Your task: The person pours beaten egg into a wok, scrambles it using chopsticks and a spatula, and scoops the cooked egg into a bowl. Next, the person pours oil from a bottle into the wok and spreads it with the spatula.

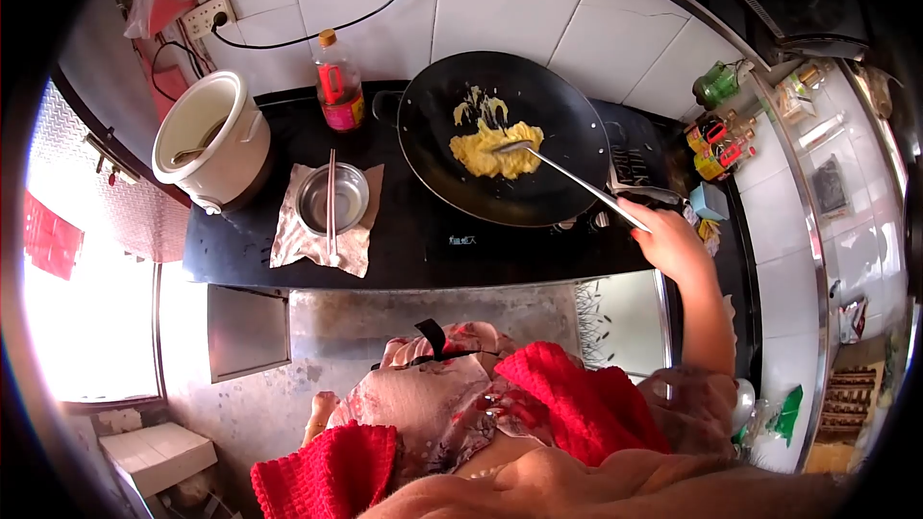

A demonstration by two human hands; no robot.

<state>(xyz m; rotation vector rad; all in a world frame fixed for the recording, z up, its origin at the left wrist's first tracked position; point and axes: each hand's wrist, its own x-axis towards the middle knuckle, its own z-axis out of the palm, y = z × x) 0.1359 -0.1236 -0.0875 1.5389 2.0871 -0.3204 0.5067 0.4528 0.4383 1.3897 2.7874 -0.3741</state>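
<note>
My right hand is closed around the long metal handle of a spatula. The spatula's head rests in yellow scrambled egg in a large black wok. Thin bits of egg stick to the wok's far side. My left hand hangs low beside my body, mostly hidden by my clothing and a red knitted garment; its fingers cannot be made out. Left of the wok, a metal bowl stands on a crumpled cloth, with a pair of chopsticks laid across it.
A white electric pot with a utensil inside stands at the counter's left end. A red-labelled bottle is against the wall beside it. Sauce bottles and a small blue box stand right of the wok. A black cord runs along the tiles.
</note>
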